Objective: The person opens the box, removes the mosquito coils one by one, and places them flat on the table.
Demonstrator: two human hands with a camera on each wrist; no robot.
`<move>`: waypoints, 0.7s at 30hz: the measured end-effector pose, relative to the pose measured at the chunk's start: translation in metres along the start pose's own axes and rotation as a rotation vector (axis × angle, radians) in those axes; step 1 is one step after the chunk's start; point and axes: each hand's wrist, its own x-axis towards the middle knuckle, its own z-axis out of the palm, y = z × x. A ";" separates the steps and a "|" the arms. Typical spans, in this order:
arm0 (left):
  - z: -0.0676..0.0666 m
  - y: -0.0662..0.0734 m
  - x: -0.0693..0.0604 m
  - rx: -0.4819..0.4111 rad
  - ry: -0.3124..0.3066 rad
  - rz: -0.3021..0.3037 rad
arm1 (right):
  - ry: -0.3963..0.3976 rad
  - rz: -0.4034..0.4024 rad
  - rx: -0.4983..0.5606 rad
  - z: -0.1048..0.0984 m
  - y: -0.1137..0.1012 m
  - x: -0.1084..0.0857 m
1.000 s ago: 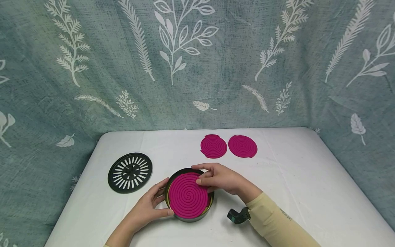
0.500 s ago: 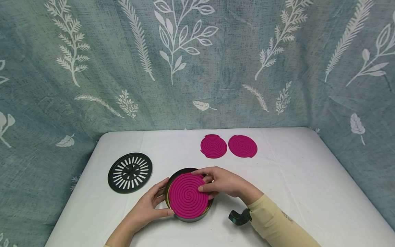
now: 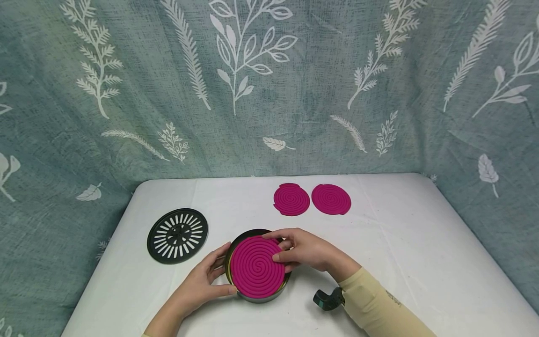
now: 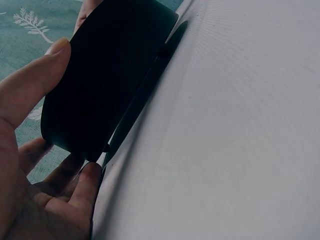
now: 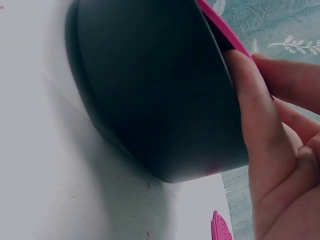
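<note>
A round black tin (image 3: 262,298) stands on the table with a magenta spiral mosquito coil (image 3: 256,269) lying over its mouth, a yellowish inside edge showing at the left. My left hand (image 3: 201,284) grips the tin's left side, thumb at the near rim and fingers round the far side. At the coil's right edge, my right hand (image 3: 306,251) pinches it between thumb and fingers. The right wrist view shows the coil's edge (image 5: 223,29) raised a little above the tin's rim, with a digit in the gap. In the left wrist view, the tin's dark wall (image 4: 115,65) hides the coil.
A black slotted round lid (image 3: 178,236) lies on the white table (image 3: 404,262) to the left. Two more magenta coils (image 3: 291,199) lie side by side at the back. Behind the table hangs a teal leaf-print cloth (image 3: 269,135).
My right hand has shifted slightly toward me and to the right along the coil's edge, its forefinger leaving the tin's far rim for the coil. The left hand and tin have stayed put.
</note>
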 end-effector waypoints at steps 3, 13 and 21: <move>0.000 0.000 0.000 0.003 0.000 -0.002 | 0.009 -0.004 0.019 0.000 0.001 0.000; -0.001 0.001 0.000 -0.012 -0.009 -0.006 | 0.031 -0.036 0.074 -0.002 0.007 -0.004; -0.001 0.001 -0.001 -0.004 -0.010 -0.009 | 0.068 -0.071 0.114 -0.005 0.012 -0.006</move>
